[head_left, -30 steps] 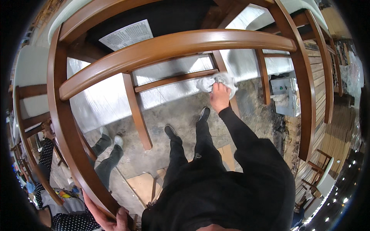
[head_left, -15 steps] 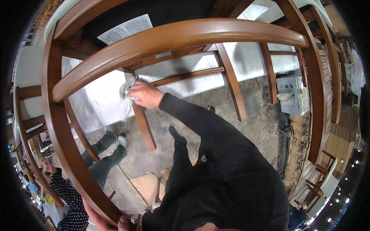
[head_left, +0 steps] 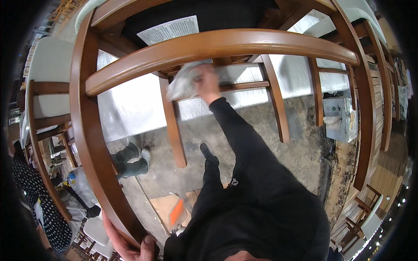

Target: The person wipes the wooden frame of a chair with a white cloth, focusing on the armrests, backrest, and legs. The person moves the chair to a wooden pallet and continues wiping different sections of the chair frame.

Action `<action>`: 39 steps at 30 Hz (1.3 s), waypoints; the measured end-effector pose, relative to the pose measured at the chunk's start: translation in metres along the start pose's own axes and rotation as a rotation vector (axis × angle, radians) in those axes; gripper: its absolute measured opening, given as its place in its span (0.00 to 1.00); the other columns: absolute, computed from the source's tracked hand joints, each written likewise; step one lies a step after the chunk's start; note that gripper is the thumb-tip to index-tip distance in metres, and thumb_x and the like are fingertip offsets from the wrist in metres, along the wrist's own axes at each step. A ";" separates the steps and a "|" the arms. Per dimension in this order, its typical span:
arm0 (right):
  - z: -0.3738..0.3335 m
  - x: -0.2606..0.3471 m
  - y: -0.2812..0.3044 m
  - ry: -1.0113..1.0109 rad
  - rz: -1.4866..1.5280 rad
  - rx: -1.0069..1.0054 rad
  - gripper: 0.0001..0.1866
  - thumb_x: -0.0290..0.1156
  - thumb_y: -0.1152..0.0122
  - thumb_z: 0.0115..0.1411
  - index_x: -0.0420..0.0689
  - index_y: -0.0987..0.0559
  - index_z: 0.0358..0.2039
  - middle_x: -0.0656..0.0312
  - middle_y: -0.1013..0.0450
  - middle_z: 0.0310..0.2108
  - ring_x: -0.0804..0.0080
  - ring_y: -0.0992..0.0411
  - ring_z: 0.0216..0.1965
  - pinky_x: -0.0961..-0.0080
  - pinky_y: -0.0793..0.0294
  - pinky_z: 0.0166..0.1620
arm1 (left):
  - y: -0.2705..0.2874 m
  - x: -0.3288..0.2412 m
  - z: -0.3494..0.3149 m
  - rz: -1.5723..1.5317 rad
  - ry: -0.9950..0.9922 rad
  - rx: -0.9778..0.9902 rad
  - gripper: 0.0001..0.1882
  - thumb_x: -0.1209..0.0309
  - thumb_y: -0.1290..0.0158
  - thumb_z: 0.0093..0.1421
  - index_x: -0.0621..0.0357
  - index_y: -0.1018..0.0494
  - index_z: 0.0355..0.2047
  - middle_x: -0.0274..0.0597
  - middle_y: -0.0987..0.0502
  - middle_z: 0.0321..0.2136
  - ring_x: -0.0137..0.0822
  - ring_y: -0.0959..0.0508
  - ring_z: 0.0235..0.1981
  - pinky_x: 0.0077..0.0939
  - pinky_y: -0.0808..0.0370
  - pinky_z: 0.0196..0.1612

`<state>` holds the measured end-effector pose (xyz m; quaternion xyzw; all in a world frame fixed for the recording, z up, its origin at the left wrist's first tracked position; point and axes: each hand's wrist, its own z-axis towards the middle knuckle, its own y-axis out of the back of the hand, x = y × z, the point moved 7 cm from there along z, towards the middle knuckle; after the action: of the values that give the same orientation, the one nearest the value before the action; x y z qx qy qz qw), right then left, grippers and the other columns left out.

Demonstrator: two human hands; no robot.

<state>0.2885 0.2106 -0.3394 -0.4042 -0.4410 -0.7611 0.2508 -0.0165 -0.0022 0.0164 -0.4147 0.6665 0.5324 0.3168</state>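
The left hand clasps the near end of the left leg of the brown chair. Rightward, beyond the curved rail, a blurred white cloth is bunched in the right hand.

Open gap at worktop near edge, between inner legs; curved rail and thin stretcher in the way.

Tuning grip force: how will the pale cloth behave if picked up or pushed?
Likely floppy: the cloth bunches and spreads loosely past the right hand. Probably light, since that hand alone holds it. It should crumple rather than roll or tip, as it shows no firm edges, though blur hides its weave.
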 end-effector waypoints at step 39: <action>0.011 0.017 -0.029 0.188 -0.483 0.368 0.21 0.32 0.48 0.60 0.43 0.25 0.54 0.46 0.30 0.54 0.47 0.30 0.54 0.54 0.33 0.59 | -0.003 -0.010 -0.005 0.104 -0.072 0.017 0.47 0.78 0.40 0.55 0.68 0.55 0.70 0.54 0.39 0.61 0.40 0.37 0.58 0.34 0.45 0.64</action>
<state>0.2623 0.2339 -0.3360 -0.1636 -0.6295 -0.7401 0.1712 -0.0090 -0.0053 0.0248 -0.3575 0.6798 0.5570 0.3158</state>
